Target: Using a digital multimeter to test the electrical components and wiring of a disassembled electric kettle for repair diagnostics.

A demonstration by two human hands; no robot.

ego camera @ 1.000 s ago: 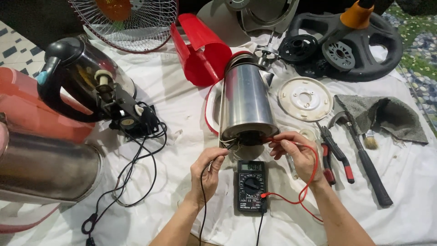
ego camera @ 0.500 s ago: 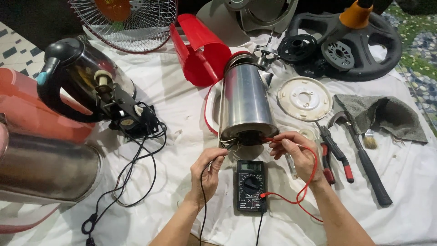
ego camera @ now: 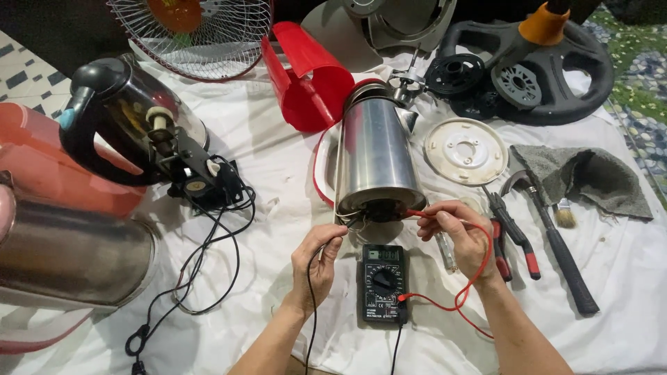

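Observation:
A stainless steel kettle body (ego camera: 375,156) lies on its side on a white cloth, its open base facing me. My left hand (ego camera: 316,260) pinches a black test probe whose tip meets the wiring at the base's left side. With my right hand (ego camera: 460,232) I hold a red test probe, tip touching the base on the right. A black multimeter (ego camera: 383,281) lies flat between my wrists, its red lead (ego camera: 458,298) looping to the right and its black lead running toward me.
A second black-handled kettle (ego camera: 128,125) with a black cord lies at left, beside red and steel vessels. A red cylinder (ego camera: 309,73), fan grille (ego camera: 194,31), white disc (ego camera: 465,149), pliers (ego camera: 511,232), hammer (ego camera: 556,243), brush, grey rag (ego camera: 583,177) and black wheel (ego camera: 535,62) surround the work.
Both hands hold the probes at the kettle base throughout; only slight shifts of the fingers show.

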